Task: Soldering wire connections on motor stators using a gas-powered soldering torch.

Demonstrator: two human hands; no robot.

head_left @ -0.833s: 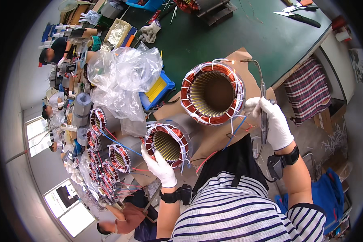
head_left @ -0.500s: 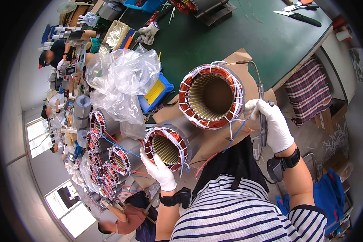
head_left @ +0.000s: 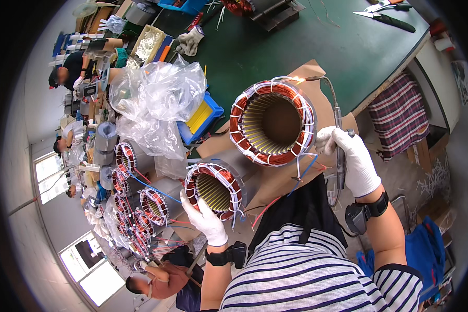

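Observation:
My gloved right hand (head_left: 351,158) is closed around the handle of a thin gas torch (head_left: 340,174). The torch's curved metal neck ends at the top right rim of a large motor stator (head_left: 237,127), where a bright orange glow (head_left: 298,79) meets a lead. White lacing binds that stator's copper windings, and yellow slot liners line its bore. To the lower left, my gloved left hand (head_left: 207,221) grips the winding rim of a smaller stator (head_left: 239,192), fingers at both sides of the edge. Blue and red leads (head_left: 310,169) hang from the large stator's lower right.
Brown cardboard (head_left: 309,73) lies under the large stator on the green table (head_left: 275,49). Left of it are clear plastic bags (head_left: 158,99) and a blue bin (head_left: 213,117). More wound stators (head_left: 153,207) stand farther left. Pliers (head_left: 392,22) lie at the far right; co-workers (head_left: 158,281) sit leftward.
At the torch tip, the glow has grown much brighter and larger. Both my hands keep nearly the same places. A co-worker at the lower left has lifted their head slightly.

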